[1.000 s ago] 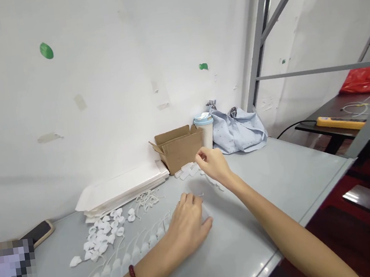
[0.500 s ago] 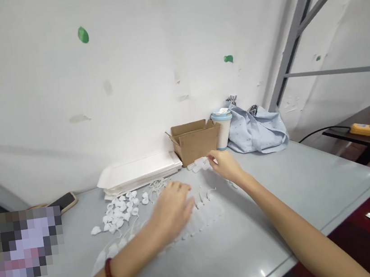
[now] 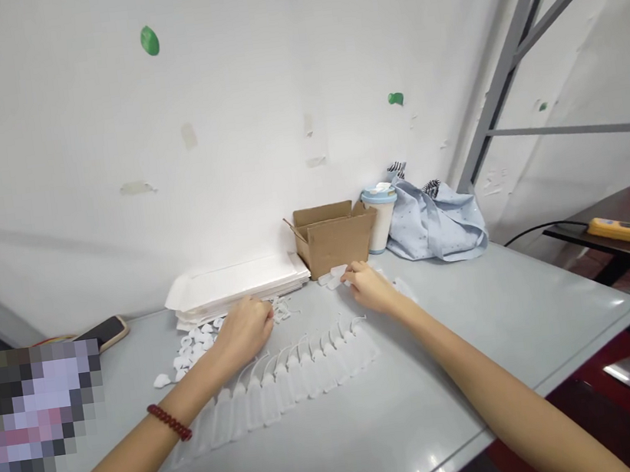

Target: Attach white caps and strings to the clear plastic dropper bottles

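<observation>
Basically, white wall [image 3: 248, 82] fills the back, green & beige patches on it; grey table [image 3: 297, 455] below; rack [image 3: 504, 87] at R; bag [image 3: 435, 224] slumped vs. wall, cup [image 3: 382, 227] btwn it & box [image 3: 340, 247]; paper [image 3: 234, 285] stacked L of box; phone [image 3: 112, 330] far L; table smooth, w/ glare spots at near edge; bag soft lt-blue cloth, wrinkled; box brown cardboard, oblong, open top; paper flat, edges uneven; strips [image 3: 288, 383] translucent, narrow, in slanting row mid-table, each w/ thin stringy tail; white pcs [image 3: 188, 353] small, heaped loose, partly hidden by L forearm [image 3: 206, 378]; cords [image 3: 284, 310] thin, tangled; bits [image 3: 329, 279] translucent, oblong, just in front of box; L hand [image 3: 246, 326] low beside cords, back up, fingers curled under, can't tell if holding any; R hand [image 3: 365, 283] reaches in fr. R, fingertips drawn narrow at bits; can't tell if gripped.
</observation>
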A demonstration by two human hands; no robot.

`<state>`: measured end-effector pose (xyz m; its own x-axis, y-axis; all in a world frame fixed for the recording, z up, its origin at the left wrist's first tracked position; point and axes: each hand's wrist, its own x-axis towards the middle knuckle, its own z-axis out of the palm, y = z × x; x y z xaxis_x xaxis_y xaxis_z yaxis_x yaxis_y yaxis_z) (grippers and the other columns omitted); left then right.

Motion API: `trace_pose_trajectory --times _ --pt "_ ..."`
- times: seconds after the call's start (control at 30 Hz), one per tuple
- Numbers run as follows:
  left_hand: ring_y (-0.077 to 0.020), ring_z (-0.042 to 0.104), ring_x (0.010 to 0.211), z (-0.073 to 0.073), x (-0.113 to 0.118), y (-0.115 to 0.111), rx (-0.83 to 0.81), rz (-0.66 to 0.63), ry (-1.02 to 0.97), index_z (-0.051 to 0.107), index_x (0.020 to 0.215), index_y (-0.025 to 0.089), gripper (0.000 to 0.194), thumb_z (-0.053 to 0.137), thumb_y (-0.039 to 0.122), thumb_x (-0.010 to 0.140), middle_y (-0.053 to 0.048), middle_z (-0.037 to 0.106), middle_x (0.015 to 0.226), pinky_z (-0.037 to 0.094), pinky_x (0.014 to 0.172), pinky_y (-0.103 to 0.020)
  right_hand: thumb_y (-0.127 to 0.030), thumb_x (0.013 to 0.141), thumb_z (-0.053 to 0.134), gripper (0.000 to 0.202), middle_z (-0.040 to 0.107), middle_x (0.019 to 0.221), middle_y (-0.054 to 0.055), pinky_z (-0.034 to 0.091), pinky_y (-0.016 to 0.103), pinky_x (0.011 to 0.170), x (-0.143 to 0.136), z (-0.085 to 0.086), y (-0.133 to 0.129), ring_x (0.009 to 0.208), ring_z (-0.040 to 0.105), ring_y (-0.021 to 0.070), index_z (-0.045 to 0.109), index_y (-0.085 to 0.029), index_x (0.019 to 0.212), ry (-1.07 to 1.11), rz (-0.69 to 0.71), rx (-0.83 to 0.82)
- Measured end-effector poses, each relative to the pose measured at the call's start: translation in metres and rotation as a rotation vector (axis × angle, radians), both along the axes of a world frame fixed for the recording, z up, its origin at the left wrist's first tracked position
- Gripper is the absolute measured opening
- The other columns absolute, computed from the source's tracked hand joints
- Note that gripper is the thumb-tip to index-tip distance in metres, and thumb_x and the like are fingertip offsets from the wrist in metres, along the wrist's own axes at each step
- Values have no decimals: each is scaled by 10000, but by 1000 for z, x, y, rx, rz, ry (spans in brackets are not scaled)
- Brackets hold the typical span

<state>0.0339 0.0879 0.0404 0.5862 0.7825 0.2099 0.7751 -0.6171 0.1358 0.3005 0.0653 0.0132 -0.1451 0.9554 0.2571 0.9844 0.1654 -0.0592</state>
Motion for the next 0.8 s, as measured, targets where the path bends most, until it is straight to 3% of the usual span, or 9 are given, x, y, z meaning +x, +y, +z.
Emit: trace_pose_trajectory --times 0.23,0.33,0.63,0.73,0.8 --pt "-235 615 861 29 -17 -1 23 105 -184 628 768 193 230 415 275 796 -60 697 849 454 720 -303 47 791 368 381 609 1083 151 379 314 803 -3 3 -2 1004 526 266 601 -85 1062 -120 -89 -65" --pt "-220 615 817 36 -22 -4 54 165 -312 622 782 195 243 418 327 797 -51 697 863 458 732 -305 33 813 345 371 612 1078 177 384 334 785 -7 6 -6 985 558 283 561 -67 1098 -156 -135 -94" --pt "-208 641 774 51 -14 4 -70 214 -767 652 796 170 222 581 365 715 -57 702 808 492 728 -312 16 820 366 338 623 1089 193 374 342 801 -13 9 -13 993 596 284 571 -82 1070 -200 -147 -145" --pt "-174 629 685 49 -15 -4 -85 207 -893 627 874 156 257 588 361 723 -49 685 814 509 631 -281 10 829 362 316 642 1033 184 372 340 783 -14 14 -15 954 609 274 578 -86 1039 -166 -142 -99" --pt "-154 618 640 43 -16 -11 -75 197 -855 625 882 162 247 569 359 743 -38 676 818 513 607 -269 -4 848 354 299 651 995 175 369 335 767 -17 19 -18 921 615 267 581 -91 1021 -123 -127 -56"
